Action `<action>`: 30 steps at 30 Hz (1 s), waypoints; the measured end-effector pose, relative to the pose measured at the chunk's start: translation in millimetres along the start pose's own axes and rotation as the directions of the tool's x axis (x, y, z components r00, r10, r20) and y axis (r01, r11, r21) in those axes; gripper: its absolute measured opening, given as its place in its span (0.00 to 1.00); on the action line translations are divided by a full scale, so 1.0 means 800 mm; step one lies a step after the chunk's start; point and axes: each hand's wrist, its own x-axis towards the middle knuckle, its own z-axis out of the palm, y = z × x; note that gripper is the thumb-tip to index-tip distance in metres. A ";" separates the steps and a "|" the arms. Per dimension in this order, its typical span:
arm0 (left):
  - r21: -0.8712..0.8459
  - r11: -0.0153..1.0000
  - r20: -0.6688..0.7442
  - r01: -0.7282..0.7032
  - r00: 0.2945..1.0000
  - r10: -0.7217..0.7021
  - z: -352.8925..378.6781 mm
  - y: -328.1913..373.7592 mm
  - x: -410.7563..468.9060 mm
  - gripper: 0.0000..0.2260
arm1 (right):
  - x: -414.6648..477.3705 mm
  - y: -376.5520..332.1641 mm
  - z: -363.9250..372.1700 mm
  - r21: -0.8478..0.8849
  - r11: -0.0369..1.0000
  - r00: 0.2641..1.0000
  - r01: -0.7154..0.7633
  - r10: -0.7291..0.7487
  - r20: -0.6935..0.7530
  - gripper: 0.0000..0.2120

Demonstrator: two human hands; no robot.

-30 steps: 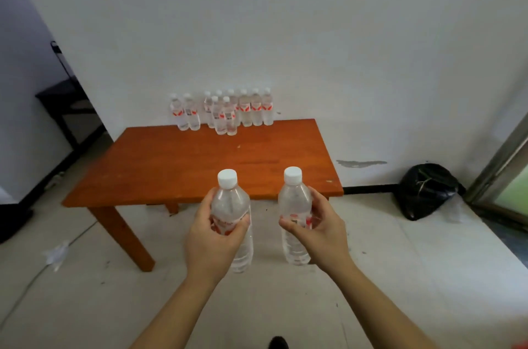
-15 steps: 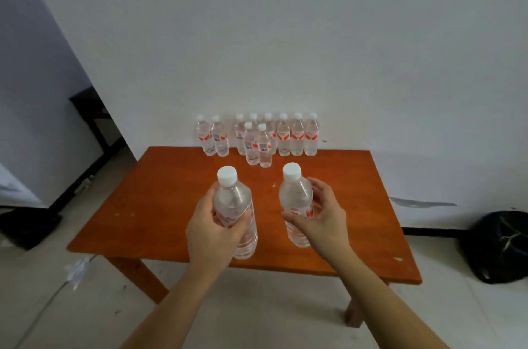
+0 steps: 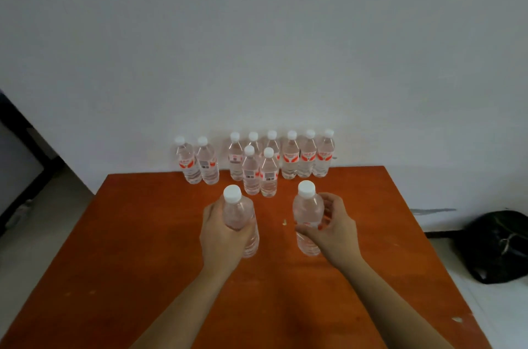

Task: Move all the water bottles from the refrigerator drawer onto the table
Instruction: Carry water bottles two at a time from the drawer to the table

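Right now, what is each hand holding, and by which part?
The left hand grips the left bottle round its mid-body; the right hand holds the right bottle round its mid-body too.

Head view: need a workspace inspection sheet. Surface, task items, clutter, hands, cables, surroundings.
Surface: orange-brown wooden table, set against the wall.
Job's things: ten standing bottles at the far edge, eight in a back row and two in front. The left bottle and the right bottle are upright over the tabletop. Whether their bases touch it cannot be told.
Clutter: one small pale speck between the held bottles.
Grippers: left hand grips the left bottle; right hand grips the right bottle.
Cables: nothing seen.
Surroundings: plain white wall; black bag on the floor, right; dark furniture, left.
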 end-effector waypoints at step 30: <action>0.085 0.984 0.065 0.157 0.985 -0.163 0.167 -0.138 0.311 0.29 | 0.316 0.092 0.137 -0.113 0.975 0.967 -0.191 0.207 0.150 0.39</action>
